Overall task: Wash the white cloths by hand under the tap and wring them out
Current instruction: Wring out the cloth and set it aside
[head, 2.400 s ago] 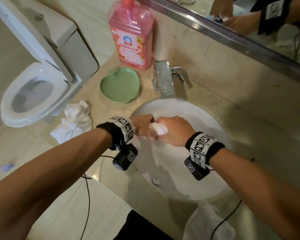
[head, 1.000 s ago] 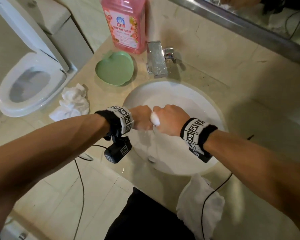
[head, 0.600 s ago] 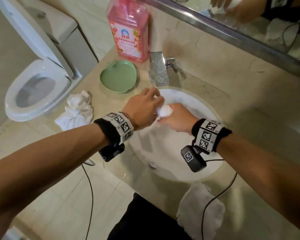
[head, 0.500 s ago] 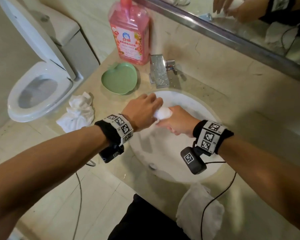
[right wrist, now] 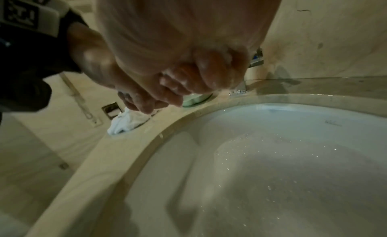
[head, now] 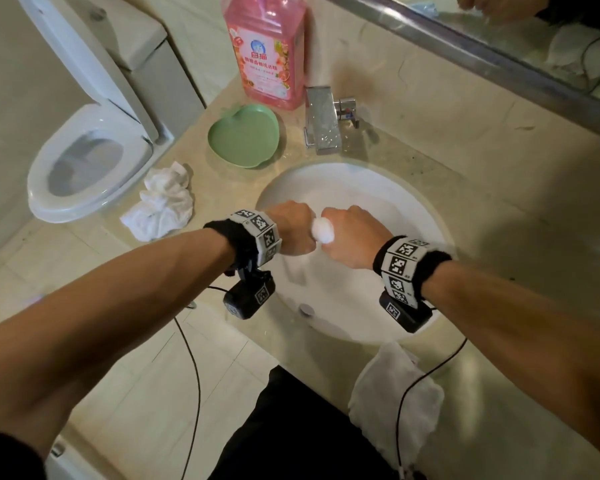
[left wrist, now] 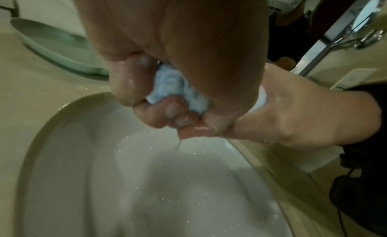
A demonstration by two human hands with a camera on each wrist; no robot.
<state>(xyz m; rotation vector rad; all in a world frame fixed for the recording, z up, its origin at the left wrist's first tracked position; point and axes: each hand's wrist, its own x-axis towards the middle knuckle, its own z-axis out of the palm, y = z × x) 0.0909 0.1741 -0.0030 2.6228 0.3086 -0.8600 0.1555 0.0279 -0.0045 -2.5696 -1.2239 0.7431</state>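
Observation:
Both fists grip one twisted white cloth (head: 322,231) above the round white sink (head: 426,216). My left hand (head: 293,228) clenches one end, and my right hand (head: 352,237) clenches the other, knuckles almost touching. In the left wrist view the cloth (left wrist: 173,86) bulges between my curled left fingers (left wrist: 155,114), and a thin trickle of water runs off them into the sink (left wrist: 69,111). The right wrist view shows my right hand (right wrist: 194,85) curled tight, wet and soapy, with the cloth hidden inside it. The chrome tap (head: 321,121) stands behind the sink; no water comes from it.
A second white cloth (head: 163,204) lies crumpled on the counter left of the sink. A third cloth (head: 395,393) hangs over the counter's front edge. A green apple-shaped dish (head: 245,136) and a pink detergent bottle (head: 265,50) stand by the tap. A toilet (head: 84,161) stands at the left.
My left hand, which lay over the cloth near the tap half a second ago, has closed into a fist. Both hands have drawn back over the sink's middle and twist the cloth.

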